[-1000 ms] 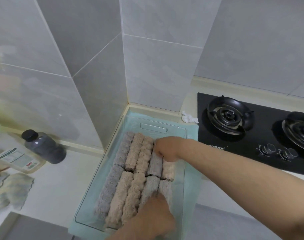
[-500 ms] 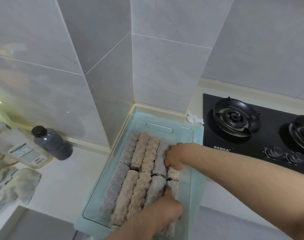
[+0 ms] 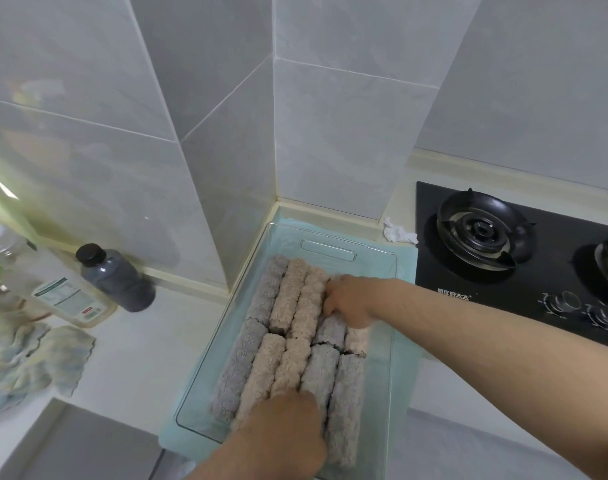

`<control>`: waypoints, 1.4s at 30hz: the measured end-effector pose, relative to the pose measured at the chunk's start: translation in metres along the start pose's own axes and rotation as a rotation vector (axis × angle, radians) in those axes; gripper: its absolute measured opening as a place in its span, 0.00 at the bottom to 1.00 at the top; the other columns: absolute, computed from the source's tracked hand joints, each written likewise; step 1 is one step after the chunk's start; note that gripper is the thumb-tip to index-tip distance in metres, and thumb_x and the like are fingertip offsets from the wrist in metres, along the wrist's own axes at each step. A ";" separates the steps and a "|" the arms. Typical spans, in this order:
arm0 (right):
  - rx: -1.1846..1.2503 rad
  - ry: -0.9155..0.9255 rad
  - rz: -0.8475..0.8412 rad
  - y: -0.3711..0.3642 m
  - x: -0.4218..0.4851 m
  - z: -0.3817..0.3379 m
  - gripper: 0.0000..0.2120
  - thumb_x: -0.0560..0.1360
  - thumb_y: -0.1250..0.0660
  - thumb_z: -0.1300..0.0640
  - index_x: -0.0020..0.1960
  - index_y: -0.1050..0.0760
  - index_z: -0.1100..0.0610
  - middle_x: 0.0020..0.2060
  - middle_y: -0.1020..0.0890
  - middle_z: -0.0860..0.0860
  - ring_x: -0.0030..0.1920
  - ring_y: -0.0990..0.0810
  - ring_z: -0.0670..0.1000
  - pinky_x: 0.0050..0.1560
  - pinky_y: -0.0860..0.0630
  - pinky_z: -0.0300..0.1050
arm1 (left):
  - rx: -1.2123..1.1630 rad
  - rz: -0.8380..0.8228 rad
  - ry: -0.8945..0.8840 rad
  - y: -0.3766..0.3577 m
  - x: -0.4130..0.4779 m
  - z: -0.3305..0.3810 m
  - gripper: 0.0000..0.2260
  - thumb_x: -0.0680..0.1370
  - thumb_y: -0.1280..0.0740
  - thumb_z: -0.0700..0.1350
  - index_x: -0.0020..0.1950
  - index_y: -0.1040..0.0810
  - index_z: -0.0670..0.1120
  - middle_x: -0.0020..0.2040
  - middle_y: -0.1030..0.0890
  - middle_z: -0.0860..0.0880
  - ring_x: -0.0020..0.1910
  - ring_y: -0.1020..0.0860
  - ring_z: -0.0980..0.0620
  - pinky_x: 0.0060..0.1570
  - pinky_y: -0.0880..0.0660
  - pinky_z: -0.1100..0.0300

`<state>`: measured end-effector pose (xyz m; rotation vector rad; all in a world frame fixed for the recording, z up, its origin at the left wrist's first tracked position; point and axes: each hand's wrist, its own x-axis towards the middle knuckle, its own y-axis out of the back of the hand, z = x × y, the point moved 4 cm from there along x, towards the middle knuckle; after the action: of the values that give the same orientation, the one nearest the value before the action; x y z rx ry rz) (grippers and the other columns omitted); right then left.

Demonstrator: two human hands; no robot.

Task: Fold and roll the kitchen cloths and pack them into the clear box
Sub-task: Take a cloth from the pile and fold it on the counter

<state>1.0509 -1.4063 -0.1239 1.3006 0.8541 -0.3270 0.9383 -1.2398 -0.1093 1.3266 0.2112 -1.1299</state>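
In the clear box (image 3: 330, 249) at the desk's (image 3: 150, 341) far corner, the right hand (image 3: 347, 299) curls onto the far rolled cloths (image 3: 285, 296) and the left hand (image 3: 288, 420) presses the near ones, likely snugging them tight; whether either grips, I cannot tell.

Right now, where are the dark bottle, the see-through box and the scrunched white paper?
dark bottle (image 3: 118, 284): head view, middle of its dark body.
clear box (image 3: 328, 250): head view, handle recess at its far end.
scrunched white paper (image 3: 397, 233): head view, its crumpled middle.
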 end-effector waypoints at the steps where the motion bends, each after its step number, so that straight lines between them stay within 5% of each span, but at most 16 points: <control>1: 0.026 -0.007 0.027 0.000 0.000 0.002 0.26 0.76 0.41 0.62 0.71 0.30 0.46 0.70 0.35 0.52 0.70 0.37 0.59 0.68 0.32 0.58 | -0.033 0.009 -0.010 -0.001 0.001 0.000 0.21 0.78 0.42 0.45 0.70 0.38 0.44 0.59 0.28 0.43 0.56 0.26 0.44 0.52 0.30 0.52; 5: -0.045 -0.015 0.032 -0.007 -0.003 -0.006 0.24 0.78 0.42 0.59 0.71 0.31 0.43 0.71 0.36 0.52 0.68 0.36 0.59 0.65 0.31 0.56 | -0.087 -0.057 -0.078 -0.002 0.001 0.005 0.20 0.78 0.44 0.45 0.70 0.40 0.47 0.56 0.28 0.44 0.57 0.27 0.44 0.52 0.30 0.50; 11: -0.040 0.057 0.163 0.005 0.000 -0.018 0.19 0.78 0.42 0.58 0.67 0.27 0.45 0.64 0.27 0.51 0.66 0.34 0.58 0.63 0.34 0.51 | -0.314 -0.005 0.064 0.010 0.000 -0.007 0.05 0.78 0.43 0.45 0.48 0.31 0.45 0.46 0.28 0.48 0.44 0.29 0.52 0.43 0.33 0.58; 14: -0.147 0.047 0.085 0.000 0.007 -0.026 0.19 0.77 0.42 0.58 0.66 0.25 0.46 0.65 0.27 0.52 0.68 0.36 0.59 0.69 0.38 0.57 | -0.363 0.002 0.156 0.008 0.005 -0.003 0.09 0.77 0.41 0.47 0.37 0.35 0.49 0.38 0.31 0.51 0.43 0.27 0.50 0.43 0.30 0.58; 16: -0.211 0.036 0.055 -0.004 0.011 -0.029 0.19 0.77 0.42 0.58 0.66 0.25 0.47 0.65 0.27 0.52 0.68 0.35 0.60 0.70 0.39 0.59 | -0.387 0.009 0.182 0.005 0.012 0.004 0.05 0.76 0.41 0.47 0.44 0.31 0.46 0.42 0.28 0.48 0.50 0.24 0.47 0.46 0.29 0.57; 20: -0.119 0.037 0.077 0.002 0.007 -0.030 0.17 0.74 0.41 0.60 0.60 0.22 0.51 0.58 0.22 0.52 0.62 0.29 0.57 0.64 0.31 0.56 | -0.412 -0.017 0.134 0.001 0.013 0.010 0.13 0.76 0.42 0.47 0.57 0.33 0.43 0.55 0.27 0.43 0.55 0.26 0.46 0.47 0.31 0.55; 22: 0.011 0.033 0.161 0.010 0.003 -0.027 0.15 0.72 0.40 0.62 0.56 0.21 0.55 0.52 0.21 0.53 0.55 0.24 0.56 0.53 0.24 0.51 | -0.226 0.106 0.127 0.009 0.002 0.002 0.16 0.77 0.43 0.48 0.62 0.33 0.42 0.59 0.30 0.42 0.56 0.29 0.45 0.52 0.31 0.53; 25: 0.082 0.060 0.236 0.015 0.003 -0.023 0.23 0.73 0.40 0.64 0.67 0.28 0.51 0.57 0.29 0.53 0.57 0.26 0.57 0.52 0.24 0.54 | 0.061 0.047 0.110 0.007 -0.011 -0.012 0.19 0.79 0.44 0.47 0.69 0.34 0.43 0.66 0.33 0.42 0.65 0.33 0.41 0.61 0.33 0.50; 31: 0.056 0.103 0.205 0.007 0.013 -0.025 0.29 0.74 0.41 0.65 0.73 0.33 0.46 0.73 0.40 0.53 0.67 0.32 0.59 0.65 0.30 0.57 | 0.166 -0.223 0.066 -0.005 -0.002 -0.023 0.20 0.78 0.45 0.50 0.65 0.27 0.43 0.64 0.27 0.41 0.63 0.28 0.41 0.59 0.31 0.48; 36: 0.453 -0.004 0.268 0.017 0.011 -0.012 0.27 0.75 0.43 0.67 0.72 0.31 0.51 0.74 0.38 0.52 0.71 0.34 0.56 0.71 0.37 0.47 | 0.171 -0.291 0.020 -0.008 0.005 -0.029 0.18 0.78 0.45 0.50 0.59 0.24 0.41 0.61 0.26 0.40 0.61 0.28 0.41 0.55 0.31 0.50; 42: 0.880 -0.122 0.259 0.021 0.005 -0.004 0.27 0.75 0.47 0.71 0.68 0.26 0.53 0.73 0.32 0.51 0.72 0.34 0.52 0.66 0.40 0.37 | 0.290 -0.346 -0.108 -0.005 0.004 -0.036 0.17 0.76 0.46 0.46 0.55 0.22 0.40 0.56 0.22 0.40 0.56 0.25 0.39 0.53 0.26 0.48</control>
<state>1.0666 -1.3960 -0.1129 2.1532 0.4179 -0.6038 0.9526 -1.2112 -0.1264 1.5155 0.2073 -1.5661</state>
